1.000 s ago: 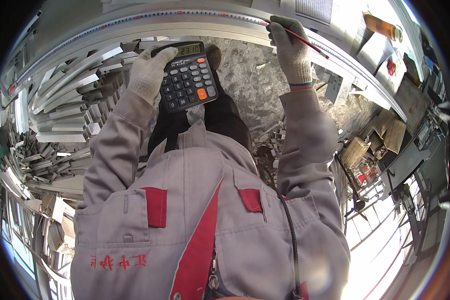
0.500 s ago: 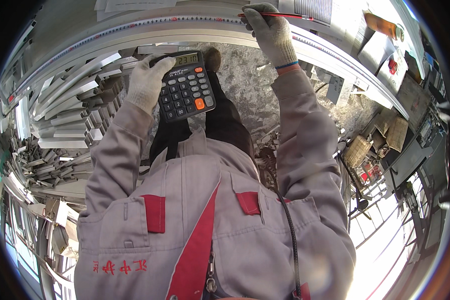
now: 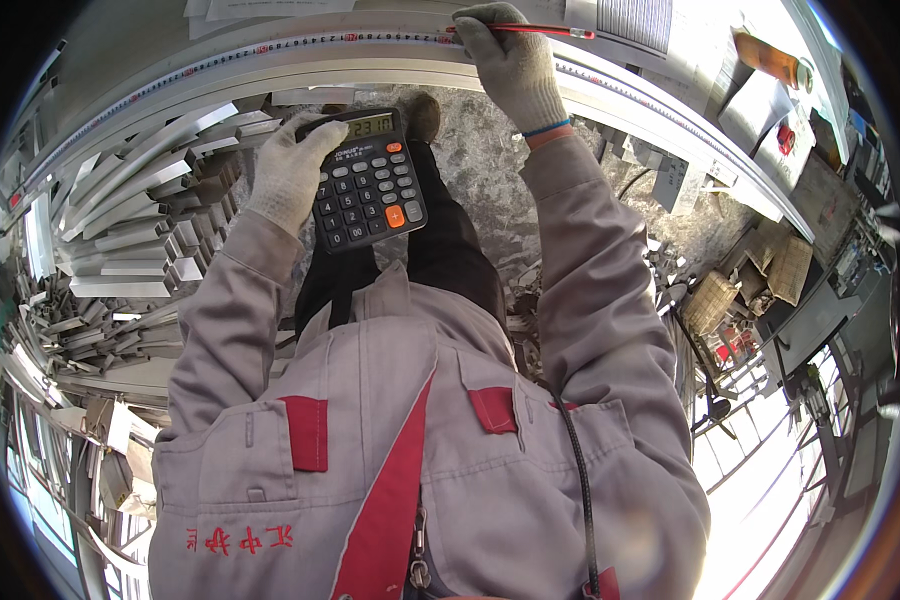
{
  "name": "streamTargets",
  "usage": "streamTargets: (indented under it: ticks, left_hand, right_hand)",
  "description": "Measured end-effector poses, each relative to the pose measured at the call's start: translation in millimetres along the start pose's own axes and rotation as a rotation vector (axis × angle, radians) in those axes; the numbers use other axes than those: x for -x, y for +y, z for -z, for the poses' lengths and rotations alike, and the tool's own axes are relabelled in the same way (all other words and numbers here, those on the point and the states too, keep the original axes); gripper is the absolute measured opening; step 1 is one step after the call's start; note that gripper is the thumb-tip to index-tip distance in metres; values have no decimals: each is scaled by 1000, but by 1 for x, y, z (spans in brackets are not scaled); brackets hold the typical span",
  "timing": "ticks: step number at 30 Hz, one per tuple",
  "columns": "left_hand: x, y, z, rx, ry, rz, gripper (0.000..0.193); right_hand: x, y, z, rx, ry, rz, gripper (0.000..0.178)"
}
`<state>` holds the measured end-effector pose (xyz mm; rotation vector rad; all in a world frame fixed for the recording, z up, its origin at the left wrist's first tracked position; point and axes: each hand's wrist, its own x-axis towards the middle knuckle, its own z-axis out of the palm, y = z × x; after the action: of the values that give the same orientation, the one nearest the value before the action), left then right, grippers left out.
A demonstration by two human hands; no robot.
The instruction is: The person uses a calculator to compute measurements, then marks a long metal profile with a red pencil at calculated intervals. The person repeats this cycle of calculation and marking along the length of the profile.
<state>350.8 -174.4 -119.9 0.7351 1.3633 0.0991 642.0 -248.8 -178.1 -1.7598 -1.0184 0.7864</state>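
My gloved left hand (image 3: 292,172) grips a black calculator (image 3: 365,190) by its upper left side, thumb beside the lit display. Orange and grey keys show on its face, which is tilted toward me. In my gloved right hand (image 3: 510,62) is a red pencil (image 3: 545,30), pinched between the fingers and pointing left. That hand rests over a long metal profile at the bench edge. Along the profile runs a measuring tape strip (image 3: 310,42), with the pencil's left end close to its marks.
Stacked metal profiles (image 3: 135,235) and offcuts lie at the left. Papers (image 3: 260,8) and a ribbed grey piece (image 3: 635,22) are on the bench. An orange-brown bottle (image 3: 770,60) lies at the far right. Cardboard boxes (image 3: 710,303) stand on the right.
My right hand has moved left along the tape with the pencil. My left hand and the calculator have shifted only slightly.
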Motion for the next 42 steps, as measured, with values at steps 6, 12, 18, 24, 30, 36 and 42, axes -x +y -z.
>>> streamTargets:
  ticks: [6, 12, 18, 24, 30, 36, 42]
  left_hand:
    - [0, -5, 0, -23, 14, -4, 30]
    - [4, -3, -1, -43, 38, -21, 32]
    - [4, -5, -1, 13, 6, -13, 32]
    - [3, -9, 1, 80, -6, -20, 28]
    - [4, -8, 2, 39, 3, -11, 29]
    - [8, -3, 3, -70, 38, -33, 27]
    - [11, 1, 1, -90, 75, -24, 28]
  right_hand:
    - [0, -2, -1, 53, 6, 15, 14]
    - [1, -8, 1, 24, 0, -11, 15]
    - [0, -9, -1, 34, 3, 8, 14]
    - [1, -7, 0, 33, 0, 0, 13]
    - [2, 0, -1, -2, -9, -17, 19]
    - [6, -4, -1, -34, 58, -96, 20]
    - [9, -7, -3, 13, 85, -72, 19]
